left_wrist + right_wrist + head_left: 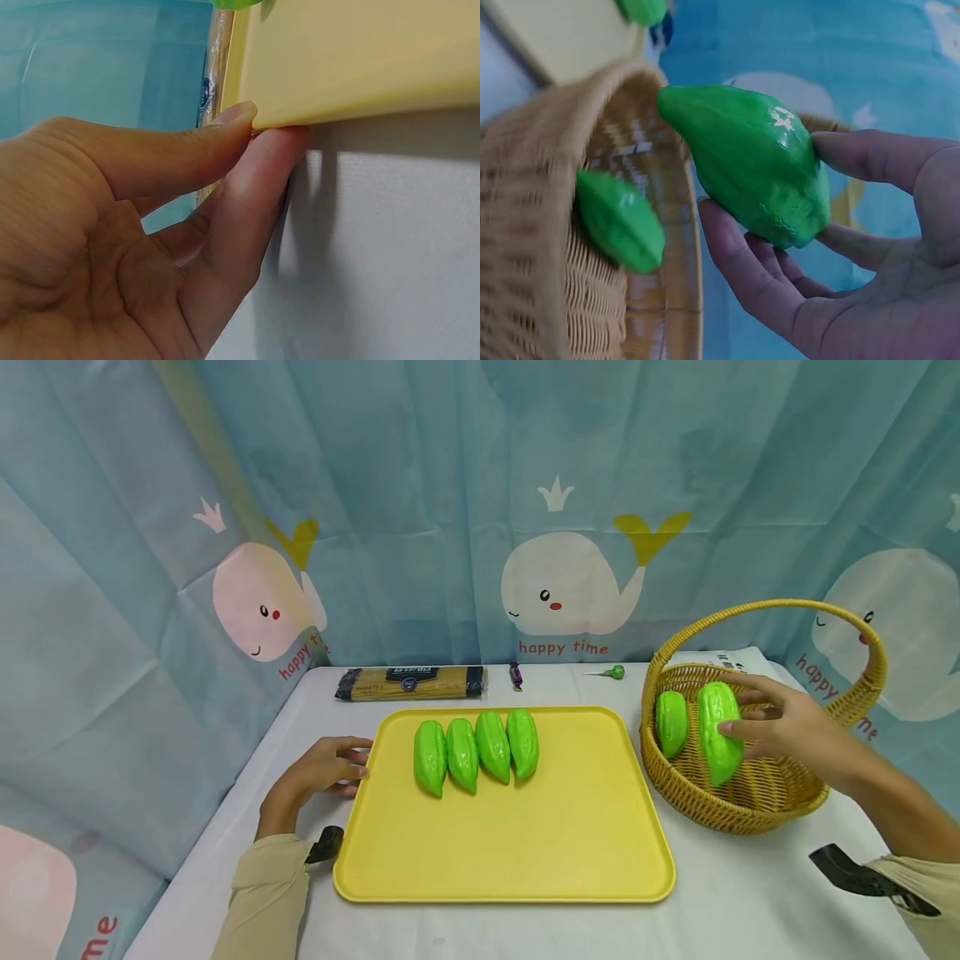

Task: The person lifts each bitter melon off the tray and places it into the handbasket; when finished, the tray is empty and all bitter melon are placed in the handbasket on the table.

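My right hand [787,727] holds a shiny green star fruit [720,731] over the wicker basket [750,818]. In the right wrist view, the thumb is on one side of this star fruit [742,157] and the fingertips on the other. A second star fruit [672,723] lies inside the basket at its left. At the yellow tray's [510,852] left edge, my left hand [324,768] pinches the rim, thumb above and a finger underneath in the left wrist view. Several more star fruits [477,752] lie side by side on the tray's upper part.
Behind the tray lie a pack of spaghetti [412,683], a small purple-wrapped candy [516,675] and a small green-handled pointed tool [611,672]. The basket's tall handle [765,604] arches above the right hand. A blue whale-print curtain [420,510] hangs along the back and sides.
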### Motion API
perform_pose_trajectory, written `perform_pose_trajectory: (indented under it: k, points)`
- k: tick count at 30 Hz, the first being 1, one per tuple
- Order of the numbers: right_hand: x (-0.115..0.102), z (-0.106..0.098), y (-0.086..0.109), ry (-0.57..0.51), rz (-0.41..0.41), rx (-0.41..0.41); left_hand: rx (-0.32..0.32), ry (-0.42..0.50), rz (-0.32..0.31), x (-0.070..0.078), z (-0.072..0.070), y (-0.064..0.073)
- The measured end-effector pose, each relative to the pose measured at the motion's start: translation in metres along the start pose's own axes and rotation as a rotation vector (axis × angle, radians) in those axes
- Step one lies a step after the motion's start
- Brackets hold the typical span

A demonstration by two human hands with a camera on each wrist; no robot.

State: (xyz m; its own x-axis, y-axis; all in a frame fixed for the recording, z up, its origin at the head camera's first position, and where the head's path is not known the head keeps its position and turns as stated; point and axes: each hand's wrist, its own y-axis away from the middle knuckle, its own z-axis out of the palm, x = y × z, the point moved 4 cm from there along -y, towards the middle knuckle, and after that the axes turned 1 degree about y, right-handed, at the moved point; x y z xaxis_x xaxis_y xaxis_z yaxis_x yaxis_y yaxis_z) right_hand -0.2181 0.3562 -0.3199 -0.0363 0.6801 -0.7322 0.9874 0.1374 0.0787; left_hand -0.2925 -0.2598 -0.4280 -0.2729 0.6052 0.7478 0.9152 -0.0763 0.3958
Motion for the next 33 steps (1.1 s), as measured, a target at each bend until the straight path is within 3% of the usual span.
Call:
perform_pose_trajectory:
  k: [10, 18, 24, 33]
  points:
    - [0.028, -0.018, -0.024, -0.041, 0.074, -0.058, 0.009, -0.002, -0.013, -0.003, 0.002, 0.0]
    - [0.044, -0.025, -0.046, -0.092, 0.087, -0.117, 0.014, -0.002, -0.008, -0.002, 0.001, -0.001]
    - [0.051, -0.028, -0.06, -0.162, 0.098, -0.174, 0.008, 0.005, -0.014, -0.004, 0.001, -0.002]
    - [0.062, -0.023, -0.073, -0.18, 0.139, -0.203, 0.011, 0.01, -0.018, -0.003, 0.0, -0.001]
